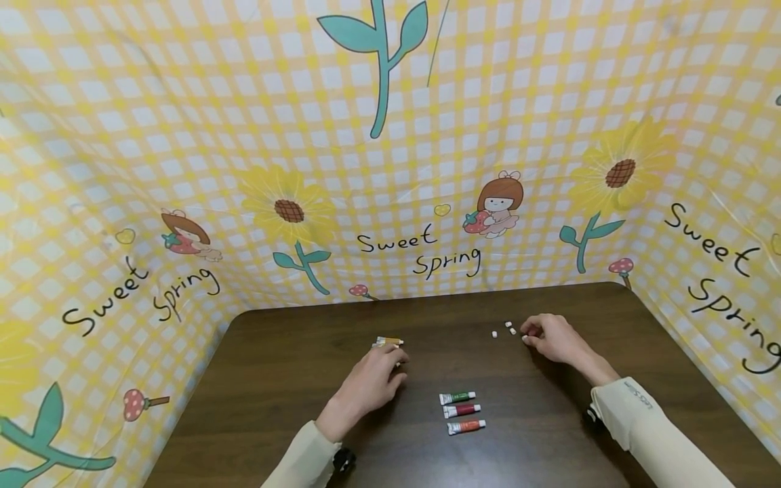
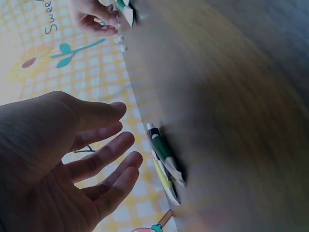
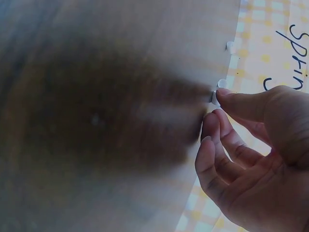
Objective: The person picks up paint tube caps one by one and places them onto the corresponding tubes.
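Observation:
My left hand [image 1: 369,381] hovers palm down with loosely bent, spread fingers beside a small group of paint tubes [image 1: 390,341]. The left wrist view shows a dark green tube [image 2: 163,151] and a yellow tube [image 2: 164,179] past the fingertips, with nothing in the grasp. On the right, my other hand [image 1: 554,339] reaches down to small white pieces [image 1: 512,331] like caps. In the right wrist view its thumb tip is right at one white piece [image 3: 215,98], the other fingertips apart from the thumb. Another white piece [image 3: 231,47] lies farther off.
Green [image 1: 459,398], dark red [image 1: 464,410] and orange [image 1: 467,426] paint tubes lie in a row between the arms. The dark brown wooden table [image 1: 293,434] has rounded far corners. A yellow checked cloth [image 1: 390,176] hangs around its back and sides.

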{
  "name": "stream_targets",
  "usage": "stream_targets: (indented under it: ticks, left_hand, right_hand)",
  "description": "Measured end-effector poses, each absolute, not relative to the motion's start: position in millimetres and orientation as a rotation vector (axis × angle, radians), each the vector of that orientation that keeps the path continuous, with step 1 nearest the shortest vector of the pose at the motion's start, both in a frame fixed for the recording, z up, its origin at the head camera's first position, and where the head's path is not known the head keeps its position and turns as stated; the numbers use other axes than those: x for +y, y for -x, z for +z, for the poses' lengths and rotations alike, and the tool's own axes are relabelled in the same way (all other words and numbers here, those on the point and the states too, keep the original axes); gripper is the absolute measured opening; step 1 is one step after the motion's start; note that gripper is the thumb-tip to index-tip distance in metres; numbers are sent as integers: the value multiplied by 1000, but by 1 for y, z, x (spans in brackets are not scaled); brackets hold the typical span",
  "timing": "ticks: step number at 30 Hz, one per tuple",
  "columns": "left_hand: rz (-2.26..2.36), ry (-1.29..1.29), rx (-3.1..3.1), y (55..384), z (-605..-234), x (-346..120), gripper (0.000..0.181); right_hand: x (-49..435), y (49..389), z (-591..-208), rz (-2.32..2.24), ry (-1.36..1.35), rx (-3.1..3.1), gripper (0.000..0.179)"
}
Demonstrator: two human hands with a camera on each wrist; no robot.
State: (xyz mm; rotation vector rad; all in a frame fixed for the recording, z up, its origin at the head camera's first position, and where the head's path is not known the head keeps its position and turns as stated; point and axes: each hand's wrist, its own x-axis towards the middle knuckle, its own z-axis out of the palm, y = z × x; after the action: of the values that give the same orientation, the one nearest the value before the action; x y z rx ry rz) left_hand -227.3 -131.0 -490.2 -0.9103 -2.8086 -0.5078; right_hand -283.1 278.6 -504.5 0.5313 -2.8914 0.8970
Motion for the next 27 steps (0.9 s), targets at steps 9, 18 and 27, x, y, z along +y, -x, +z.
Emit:
stream_targets:
  ticks: [9, 18, 27]
  left_hand:
    - [-481, 884, -2814, 228, -491, -138, 24]
    - [-455, 830, -2883, 231, -493, -147, 24]
    - [-437, 832, -2864, 234, -497, -150, 20]
  right_hand:
    - [280, 286, -505, 883, -517, -2940, 5]
    - [280, 291, -508, 871, -528, -2938, 4]
    - [282, 294, -508, 859, -506, -2927, 6]
